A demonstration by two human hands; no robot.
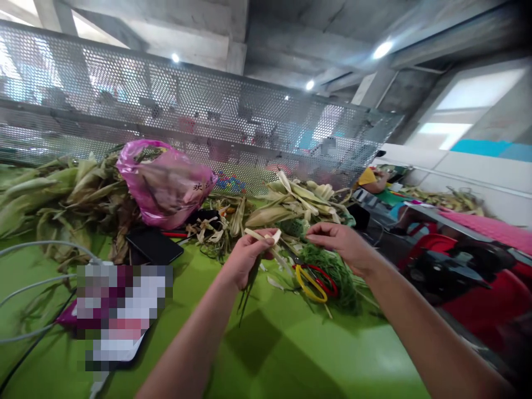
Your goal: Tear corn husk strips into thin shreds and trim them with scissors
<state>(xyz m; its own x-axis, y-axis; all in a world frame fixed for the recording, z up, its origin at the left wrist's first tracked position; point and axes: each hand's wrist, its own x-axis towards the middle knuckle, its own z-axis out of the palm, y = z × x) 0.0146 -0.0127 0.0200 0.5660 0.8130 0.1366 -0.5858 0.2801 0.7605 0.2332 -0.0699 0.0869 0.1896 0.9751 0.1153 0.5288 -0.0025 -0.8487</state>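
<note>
Pale folded strips of corn husk (272,239) are pinched between the thumb and fingers of my left hand (249,255), and darker thin ends hang below the palm. A short distance to the right, my right hand (338,241) has its thumb and fingertips pressed together. Whatever may be between those fingertips is too small to make out. Between and below the hands, scissors (310,282) with one yellow and one red handle lie on the green table (270,354). Beside and partly under them is a tangle of green fibres (344,271).
Dried husks (299,202) are heaped behind my hands, with a larger pile (62,188) at far left. A pink plastic bag (166,185), a black phone (155,244) and white cables (45,244) occupy the left side. A perforated metal screen (187,111) bounds the back; red chairs (486,305) stand right.
</note>
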